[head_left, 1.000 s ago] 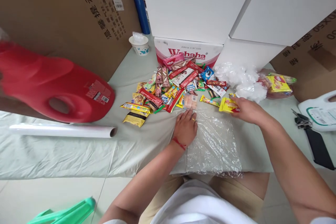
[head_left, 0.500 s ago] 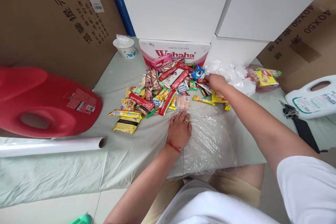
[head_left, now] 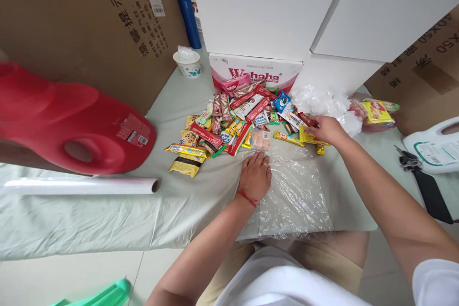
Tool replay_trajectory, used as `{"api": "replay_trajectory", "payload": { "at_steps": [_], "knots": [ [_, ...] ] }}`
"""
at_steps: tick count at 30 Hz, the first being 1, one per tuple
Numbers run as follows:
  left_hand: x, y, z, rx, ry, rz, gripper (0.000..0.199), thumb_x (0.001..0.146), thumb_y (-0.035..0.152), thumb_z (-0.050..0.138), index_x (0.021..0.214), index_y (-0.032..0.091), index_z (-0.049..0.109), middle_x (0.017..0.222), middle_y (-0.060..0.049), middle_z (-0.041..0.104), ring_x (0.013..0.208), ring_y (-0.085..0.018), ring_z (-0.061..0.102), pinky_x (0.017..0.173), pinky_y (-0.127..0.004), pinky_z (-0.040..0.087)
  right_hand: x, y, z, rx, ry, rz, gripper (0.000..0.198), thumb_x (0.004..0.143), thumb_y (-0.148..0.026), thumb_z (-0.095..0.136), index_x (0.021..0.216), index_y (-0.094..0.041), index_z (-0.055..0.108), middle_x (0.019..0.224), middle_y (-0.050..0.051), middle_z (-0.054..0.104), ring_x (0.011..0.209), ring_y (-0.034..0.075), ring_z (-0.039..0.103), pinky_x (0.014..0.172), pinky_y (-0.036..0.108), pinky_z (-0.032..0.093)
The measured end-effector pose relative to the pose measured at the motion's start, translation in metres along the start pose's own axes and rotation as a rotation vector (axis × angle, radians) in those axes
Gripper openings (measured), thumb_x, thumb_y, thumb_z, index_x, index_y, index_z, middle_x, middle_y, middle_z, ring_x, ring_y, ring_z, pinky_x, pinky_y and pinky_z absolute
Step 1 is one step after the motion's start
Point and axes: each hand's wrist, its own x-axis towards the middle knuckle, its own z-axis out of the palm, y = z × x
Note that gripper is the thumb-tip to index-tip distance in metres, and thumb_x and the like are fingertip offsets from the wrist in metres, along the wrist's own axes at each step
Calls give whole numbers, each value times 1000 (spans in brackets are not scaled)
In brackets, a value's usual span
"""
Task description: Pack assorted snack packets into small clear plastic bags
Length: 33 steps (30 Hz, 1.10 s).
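My left hand (head_left: pixel 255 176) lies flat at the upper left part of a clear plastic bag (head_left: pixel 294 196), fingers stretched out. Its fingertips are just below a pinkish wrapped snack (head_left: pixel 260 139). At the right side of the snack pile, my right hand (head_left: pixel 330 130) pinches a dark red snack packet (head_left: pixel 307 120). Under those fingers lies a yellow snack packet (head_left: pixel 309 136), partly covered. Close by are a white packet (head_left: pixel 292 118), a blue packet (head_left: pixel 281 101) and a thin yellow snack bar (head_left: pixel 289 138). Several red snack bars (head_left: pixel 258 109) lie in the heap.
Behind the pile stands a Wahaha box (head_left: pixel 254 69). A crumpled clear plastic bag (head_left: pixel 319 100) and a bag of snacks (head_left: pixel 376 112) sit to the right, near keys (head_left: pixel 409 160) and a white jug (head_left: pixel 435 146). Leftward are a red jug (head_left: pixel 103 114), film roll (head_left: pixel 86 185) and paper cup (head_left: pixel 188 64).
My right hand has moved right and a little toward me, drawing the dark red packet along and uncovering more of the white packet. My left hand stays on the bag. The view has shifted left.
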Motion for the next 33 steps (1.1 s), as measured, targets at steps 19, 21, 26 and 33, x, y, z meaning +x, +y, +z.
{"api": "replay_trajectory", "payload": {
  "at_steps": [19, 21, 26, 33],
  "knots": [
    [2, -1, 4, 47, 41, 16, 43, 101, 28, 48, 139, 16, 62, 153, -13, 58, 142, -30, 50, 119, -49, 38, 45, -197, 10, -231, -80, -949, 45, 104, -14, 35, 140, -20, 61, 135, 13, 66, 112, 27, 64, 77, 33, 43],
    [2, -1, 3, 48, 40, 24, 43, 101, 29, 47, 139, 15, 62, 153, -12, 58, 142, -29, 51, 119, -49, 38, 60, -220, 16, -325, -123, -965, 46, 103, -13, 35, 142, -19, 60, 136, 15, 64, 106, 28, 67, 74, 35, 45],
    [1, -2, 5, 27, 50, 25, 43, 101, 28, 46, 139, 17, 62, 153, -11, 58, 142, -28, 50, 119, -48, 38, 70, -236, 21, -440, -107, -1000, 42, 100, -13, 40, 134, -16, 65, 135, 20, 63, 99, 29, 68, 73, 38, 46],
    [1, -2, 6, 28, 64, 29, 42, 101, 30, 46, 139, 18, 62, 153, -11, 57, 142, -27, 50, 119, -47, 38, 66, -216, 27, -406, -1, -1091, 39, 100, -13, 39, 132, -16, 62, 128, 17, 65, 115, 32, 59, 83, 39, 46]
  ]
}}
